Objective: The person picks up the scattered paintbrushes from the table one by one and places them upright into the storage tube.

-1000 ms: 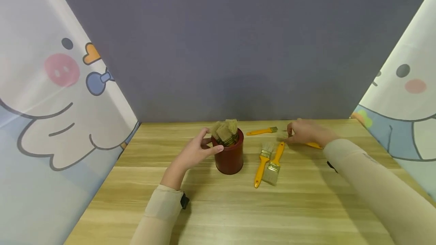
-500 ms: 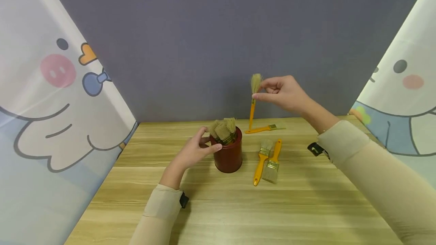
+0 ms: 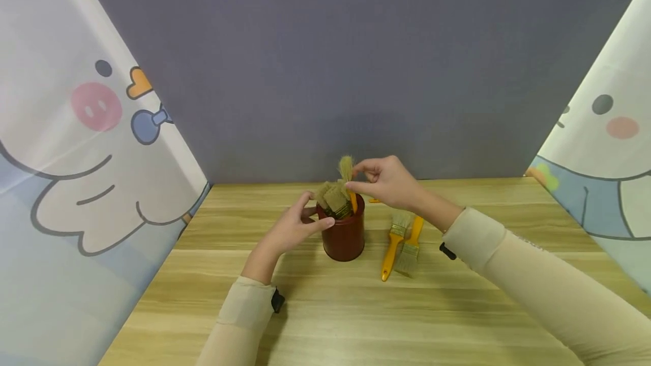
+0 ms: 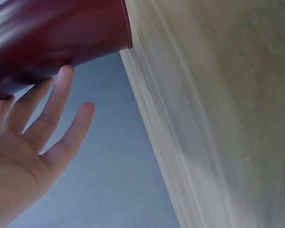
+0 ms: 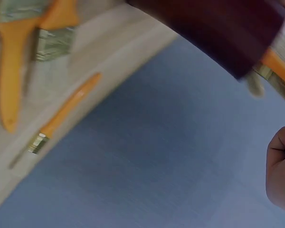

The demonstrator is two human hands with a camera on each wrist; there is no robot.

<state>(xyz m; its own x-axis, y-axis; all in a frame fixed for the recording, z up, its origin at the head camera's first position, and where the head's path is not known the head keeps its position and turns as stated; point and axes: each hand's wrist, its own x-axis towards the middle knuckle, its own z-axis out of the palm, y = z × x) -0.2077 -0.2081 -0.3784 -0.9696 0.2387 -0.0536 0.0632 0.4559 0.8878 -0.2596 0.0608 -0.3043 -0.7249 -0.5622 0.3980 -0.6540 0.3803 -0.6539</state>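
Note:
A dark red can (image 3: 343,243) stands upright on the table with several paintbrushes (image 3: 335,200) in it, bristles up. My left hand (image 3: 291,231) holds it by the rim, thumb at the near side and a finger at the far left. The left wrist view shows those fingertips (image 4: 65,76) against the can's wall. My right hand (image 3: 390,184) pinches a paintbrush (image 3: 346,168) near its bristles. That brush points bristles up, and its orange handle runs down inside the can's mouth. How deep the handle reaches is hidden.
Right of the can, two yellow-handled paintbrushes (image 3: 390,250) lie side by side on the wooden table (image 3: 325,321). A narrower paintbrush (image 5: 61,114) lies near the back edge, mostly behind my right hand in the head view. A grey panel (image 3: 325,72) rises behind, with cartoon-printed sheets (image 3: 61,196) at both sides.
My right hand has picked up a paintbrush from the table's right, lifted it upright, and carried it left and down to the can. My left hand has stayed on the can.

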